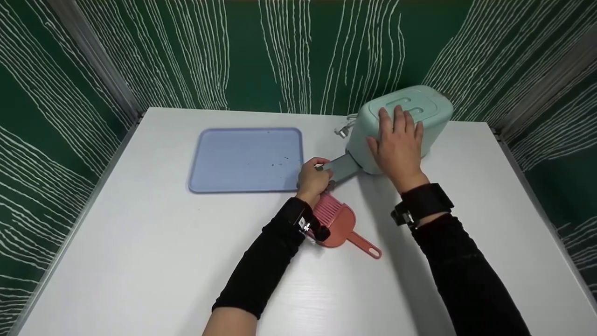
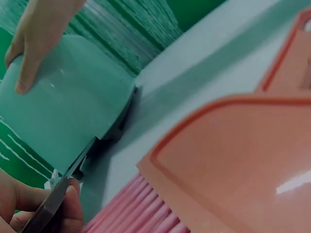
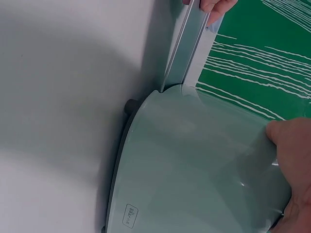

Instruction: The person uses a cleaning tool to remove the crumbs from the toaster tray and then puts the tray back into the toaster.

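A mint-green toaster (image 1: 410,119) stands tilted at the back right of the white table (image 1: 140,261). My right hand (image 1: 396,144) lies over its top, fingers spread and fairly straight, thumb (image 3: 291,145) against its side. A flat grey crumb tray (image 1: 343,167) sticks out from the toaster's base toward the left. My left hand (image 1: 313,179) pinches the tray's outer end between thumb and fingers (image 2: 73,206). In the wrist views the grey tray (image 3: 187,43) emerges from the toaster body (image 3: 194,165). A pink dustpan with brush (image 1: 338,224) lies under my left wrist.
A flat blue tray (image 1: 247,158) with a few dark crumbs lies left of my left hand. A white cord and plug (image 1: 345,128) trail behind the toaster. Green patterned walls enclose the table on three sides. The pink dustpan (image 2: 233,160) fills the left wrist view.
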The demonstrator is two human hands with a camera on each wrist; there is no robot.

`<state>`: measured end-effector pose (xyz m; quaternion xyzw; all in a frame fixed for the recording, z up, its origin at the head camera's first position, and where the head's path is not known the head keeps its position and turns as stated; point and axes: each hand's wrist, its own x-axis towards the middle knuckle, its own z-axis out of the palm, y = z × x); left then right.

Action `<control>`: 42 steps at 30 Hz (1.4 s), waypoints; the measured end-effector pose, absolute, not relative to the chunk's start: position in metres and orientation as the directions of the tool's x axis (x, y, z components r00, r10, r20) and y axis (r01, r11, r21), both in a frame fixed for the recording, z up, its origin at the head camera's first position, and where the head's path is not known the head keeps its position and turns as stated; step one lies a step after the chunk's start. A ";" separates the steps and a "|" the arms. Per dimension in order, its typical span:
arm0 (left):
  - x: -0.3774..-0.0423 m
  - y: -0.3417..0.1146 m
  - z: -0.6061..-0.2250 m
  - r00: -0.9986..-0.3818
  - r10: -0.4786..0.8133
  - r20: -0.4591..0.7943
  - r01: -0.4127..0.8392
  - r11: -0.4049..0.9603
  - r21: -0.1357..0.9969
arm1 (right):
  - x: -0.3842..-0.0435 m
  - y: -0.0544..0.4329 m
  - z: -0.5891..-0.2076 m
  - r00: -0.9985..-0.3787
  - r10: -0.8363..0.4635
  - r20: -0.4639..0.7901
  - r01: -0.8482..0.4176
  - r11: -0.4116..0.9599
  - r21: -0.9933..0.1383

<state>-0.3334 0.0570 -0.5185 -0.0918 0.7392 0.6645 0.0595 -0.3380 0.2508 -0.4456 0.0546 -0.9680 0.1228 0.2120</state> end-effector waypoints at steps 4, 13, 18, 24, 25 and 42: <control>-0.333 0.060 -0.516 -0.974 -0.039 -0.222 -0.226 0.142 0.964 | -0.338 0.249 -0.444 -0.911 -0.051 0.409 -0.149 0.966 -0.210; -0.344 0.061 -0.513 -0.965 0.004 -0.262 -0.242 0.368 0.898 | -0.337 0.247 -0.440 -0.909 -0.056 0.413 -0.152 0.967 -0.205; -0.352 0.060 -0.521 -0.983 -0.027 -0.183 -0.162 0.601 0.782 | -0.338 0.247 -0.441 -0.912 -0.053 0.407 -0.148 0.967 -0.207; -0.356 0.061 -0.532 -0.998 -0.022 -0.060 -0.061 0.606 0.793 | -0.338 0.248 -0.444 -0.903 -0.054 0.427 -0.152 0.968 -0.199; -0.353 0.060 -0.529 -0.999 -0.013 -0.051 -0.049 0.588 0.807 | -0.338 0.248 -0.444 -0.900 -0.054 0.432 -0.153 0.968 -0.198; -0.342 0.057 -0.506 -0.990 -0.029 -0.138 -0.133 0.512 0.848 | -0.339 0.250 -0.444 -0.920 -0.041 0.390 -0.131 0.970 -0.205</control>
